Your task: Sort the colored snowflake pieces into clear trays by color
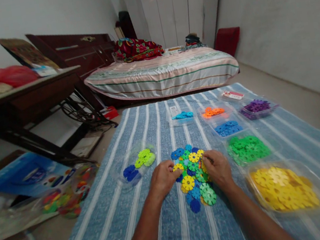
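Observation:
A joined cluster of plastic snowflake discs (194,176) in blue, green and yellow lies on a blue striped mat (156,136). My left hand (164,178) is curled at the cluster's left edge, its fingertips pinching a yellow disc (178,167). Closed on the cluster's right edge is my right hand (218,167), fingers wrapped round the discs there. Both forearms reach in from the bottom of the picture.
Clear trays of sorted discs surround the cluster: yellow (284,188), green (247,148), blue (227,128), orange (213,111), purple (257,106), light blue (182,115), lime and navy (138,163). A bag of mixed discs (66,194) lies left. A table (22,95) and bed (165,73) stand beyond.

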Action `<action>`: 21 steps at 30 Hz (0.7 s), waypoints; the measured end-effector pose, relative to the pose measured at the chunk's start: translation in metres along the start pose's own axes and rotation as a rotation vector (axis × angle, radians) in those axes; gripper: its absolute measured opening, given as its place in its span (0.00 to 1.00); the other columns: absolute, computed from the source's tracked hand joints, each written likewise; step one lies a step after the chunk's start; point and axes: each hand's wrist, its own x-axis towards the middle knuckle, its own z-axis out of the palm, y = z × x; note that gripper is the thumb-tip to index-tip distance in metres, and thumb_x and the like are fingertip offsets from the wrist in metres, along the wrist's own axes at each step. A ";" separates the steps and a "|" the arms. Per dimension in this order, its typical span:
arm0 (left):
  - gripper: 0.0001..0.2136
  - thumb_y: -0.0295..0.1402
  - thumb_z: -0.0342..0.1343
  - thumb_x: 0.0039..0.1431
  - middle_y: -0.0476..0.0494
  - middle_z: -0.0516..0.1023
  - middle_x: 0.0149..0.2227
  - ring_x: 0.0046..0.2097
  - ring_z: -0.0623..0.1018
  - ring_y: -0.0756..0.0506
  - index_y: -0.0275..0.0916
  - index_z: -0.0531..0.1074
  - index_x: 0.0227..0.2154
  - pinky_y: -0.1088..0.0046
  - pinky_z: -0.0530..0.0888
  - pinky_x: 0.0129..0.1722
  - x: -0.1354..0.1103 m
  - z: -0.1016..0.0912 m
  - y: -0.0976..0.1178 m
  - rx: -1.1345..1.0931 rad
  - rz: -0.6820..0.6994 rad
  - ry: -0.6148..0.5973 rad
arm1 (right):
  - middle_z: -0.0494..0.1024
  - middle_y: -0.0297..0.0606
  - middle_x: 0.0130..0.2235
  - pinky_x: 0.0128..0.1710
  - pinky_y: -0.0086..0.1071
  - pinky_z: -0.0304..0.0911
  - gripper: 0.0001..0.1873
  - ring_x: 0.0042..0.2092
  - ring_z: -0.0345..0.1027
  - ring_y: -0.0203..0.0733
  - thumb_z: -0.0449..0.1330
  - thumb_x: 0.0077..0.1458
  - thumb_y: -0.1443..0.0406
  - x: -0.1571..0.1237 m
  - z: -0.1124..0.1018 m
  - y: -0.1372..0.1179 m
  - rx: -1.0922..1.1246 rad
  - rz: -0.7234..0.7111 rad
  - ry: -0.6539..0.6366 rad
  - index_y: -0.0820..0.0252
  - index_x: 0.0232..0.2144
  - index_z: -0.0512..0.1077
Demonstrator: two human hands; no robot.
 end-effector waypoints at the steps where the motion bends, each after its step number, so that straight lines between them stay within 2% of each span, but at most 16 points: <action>1: 0.07 0.36 0.60 0.45 0.52 0.71 0.24 0.29 0.71 0.49 0.39 0.71 0.21 0.75 0.60 0.28 -0.001 0.000 0.002 0.030 0.010 0.006 | 0.78 0.39 0.34 0.44 0.37 0.58 0.12 0.40 0.68 0.45 0.53 0.56 0.61 0.000 0.000 0.000 -0.001 -0.001 -0.001 0.57 0.28 0.74; 5: 0.05 0.33 0.61 0.43 0.52 0.71 0.25 0.29 0.71 0.49 0.39 0.70 0.23 0.75 0.61 0.28 0.000 0.003 0.005 0.049 0.003 0.011 | 0.78 0.39 0.35 0.44 0.37 0.58 0.12 0.40 0.68 0.45 0.53 0.56 0.61 0.000 0.001 0.001 0.008 0.002 -0.001 0.58 0.29 0.75; 15: 0.08 0.34 0.59 0.40 0.54 0.70 0.21 0.26 0.71 0.49 0.39 0.68 0.25 0.74 0.65 0.26 0.004 0.005 -0.002 -0.247 -0.050 0.040 | 0.78 0.38 0.34 0.45 0.36 0.58 0.11 0.40 0.68 0.43 0.53 0.55 0.63 0.004 0.002 -0.002 -0.002 -0.012 0.021 0.57 0.29 0.75; 18: 0.07 0.34 0.58 0.41 0.53 0.70 0.20 0.24 0.70 0.50 0.38 0.68 0.23 0.75 0.66 0.25 0.004 -0.002 0.005 -0.370 -0.060 0.047 | 0.78 0.37 0.34 0.45 0.36 0.58 0.11 0.40 0.68 0.43 0.53 0.55 0.63 0.005 0.001 -0.003 -0.022 -0.007 0.026 0.57 0.29 0.75; 21: 0.06 0.34 0.58 0.41 0.54 0.69 0.18 0.22 0.70 0.51 0.38 0.68 0.23 0.76 0.66 0.23 0.001 -0.008 0.026 -0.498 -0.091 0.011 | 0.78 0.37 0.34 0.45 0.36 0.58 0.11 0.40 0.68 0.43 0.53 0.56 0.63 0.006 0.000 -0.003 -0.037 -0.005 0.027 0.57 0.29 0.75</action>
